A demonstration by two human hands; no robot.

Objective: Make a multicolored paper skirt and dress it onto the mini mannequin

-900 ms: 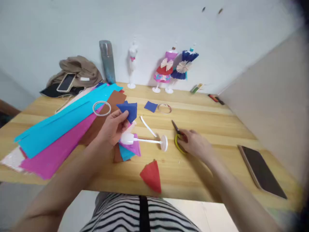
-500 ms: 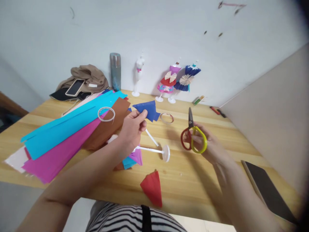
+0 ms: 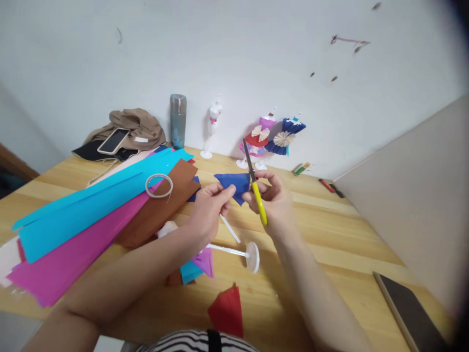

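Scissors (image 3: pixel 255 188) have swung over to the blue paper (image 3: pixel 234 185) — right hand (image 3: pixel 273 203) grips them at 3 o'clock, left hand (image 3: pixel 208 208) pinching paper; keep it taut.

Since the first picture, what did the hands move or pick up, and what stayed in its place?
The right hand took the scissors off the table and brought them left, up to the blue paper. The left hand lifted that paper off the doll stand and holds it at the blades. The paper sheets, tape ring and red cone stayed.
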